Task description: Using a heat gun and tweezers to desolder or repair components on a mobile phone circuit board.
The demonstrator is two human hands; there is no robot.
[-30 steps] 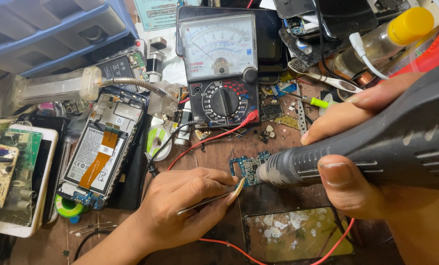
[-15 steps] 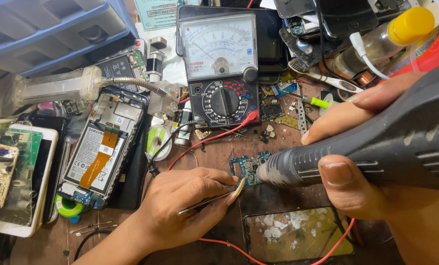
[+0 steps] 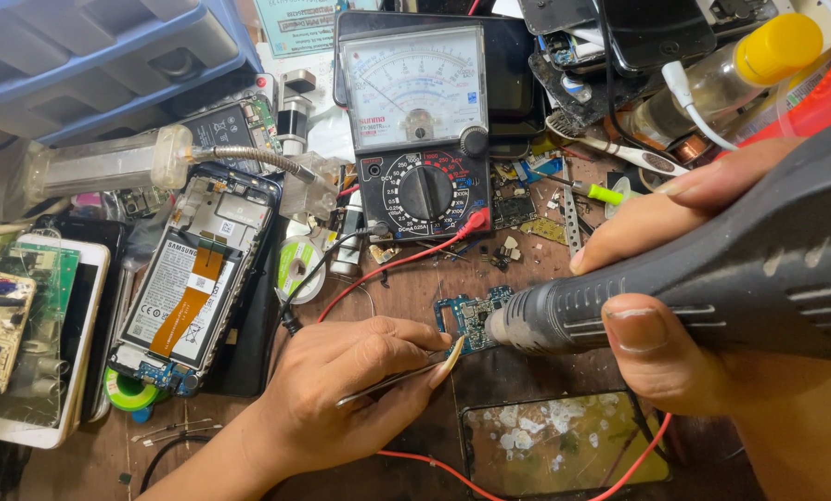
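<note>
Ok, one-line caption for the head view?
Right hand aims hot-air tool at small circuit board; left hand holds tweezers beside it.

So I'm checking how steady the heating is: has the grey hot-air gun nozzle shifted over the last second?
No. The grey hot-air gun nozzle still points at the small blue circuit board, just below the black analogue multimeter.

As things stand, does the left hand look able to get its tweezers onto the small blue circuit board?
Probably yes: the left hand holds the tweezers right beside the small blue circuit board, with only the hot-air gun nozzle crowding its right side.
</note>
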